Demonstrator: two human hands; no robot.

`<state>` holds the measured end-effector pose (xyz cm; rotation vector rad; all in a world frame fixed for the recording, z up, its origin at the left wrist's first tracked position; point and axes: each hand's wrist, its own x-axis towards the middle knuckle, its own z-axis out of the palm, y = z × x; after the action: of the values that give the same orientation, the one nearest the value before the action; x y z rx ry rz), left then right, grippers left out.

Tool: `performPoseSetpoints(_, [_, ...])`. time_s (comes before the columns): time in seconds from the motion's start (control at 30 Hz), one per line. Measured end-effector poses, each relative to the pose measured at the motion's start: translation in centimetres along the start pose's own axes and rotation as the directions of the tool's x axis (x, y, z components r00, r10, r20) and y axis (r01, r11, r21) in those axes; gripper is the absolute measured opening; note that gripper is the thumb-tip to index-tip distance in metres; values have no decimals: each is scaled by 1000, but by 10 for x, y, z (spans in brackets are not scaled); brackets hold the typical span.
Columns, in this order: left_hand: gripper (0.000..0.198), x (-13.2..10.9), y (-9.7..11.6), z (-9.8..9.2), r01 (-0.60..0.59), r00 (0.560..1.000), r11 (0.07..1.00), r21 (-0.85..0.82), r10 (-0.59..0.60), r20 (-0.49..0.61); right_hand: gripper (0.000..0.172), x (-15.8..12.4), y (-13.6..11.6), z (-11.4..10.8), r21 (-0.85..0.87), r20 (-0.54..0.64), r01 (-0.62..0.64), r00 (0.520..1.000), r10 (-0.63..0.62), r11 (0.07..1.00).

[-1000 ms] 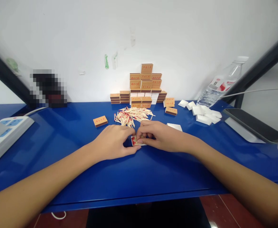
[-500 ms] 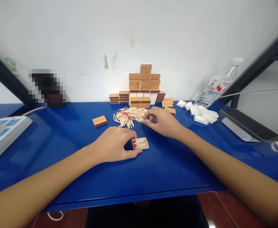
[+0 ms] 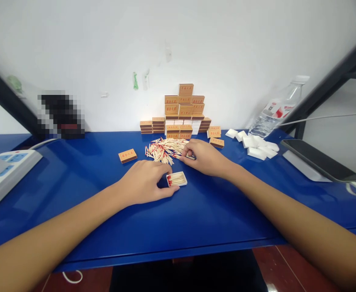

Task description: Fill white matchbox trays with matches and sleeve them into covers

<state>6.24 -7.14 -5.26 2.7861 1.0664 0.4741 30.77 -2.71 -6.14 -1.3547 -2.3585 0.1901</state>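
Note:
My left hand [image 3: 147, 181] grips a small white matchbox tray [image 3: 183, 183] between thumb and fingers, at its left end. Inside lie several matches [image 3: 178, 178], their red heads toward the left. At the right edge of a loose heap of matches [image 3: 161, 151], my right hand [image 3: 200, 157] is closed in a pinch. Matches show at its fingertips; how many it holds is hidden. A closed orange matchbox [image 3: 127, 155] lies on the blue table left of the heap.
Orange matchboxes [image 3: 185, 109] are stacked against the wall behind the heap. White empty trays [image 3: 257, 152], a tilted water bottle [image 3: 275, 109] and a phone [image 3: 320, 160] on a white block are at right. A power strip [image 3: 10, 170] sits at left.
My left hand has drawn the tray slightly left and away from me. My right hand has shifted slightly left and down at the heap's edge, its fingers now closed on matches.

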Motion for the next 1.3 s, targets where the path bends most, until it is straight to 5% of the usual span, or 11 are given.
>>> performPoseSetpoints(0.77, [30,3,-2,-1,60,998,998,30,-59,-39,13,-14,24,-35,-20,258,8,966,-3,1000])
performPoseSetpoints(1.3, [32,3,-2,-1,69,998,997,44,-69,-13,15,-12,16,-24,14,120,24,992,-25,1000])
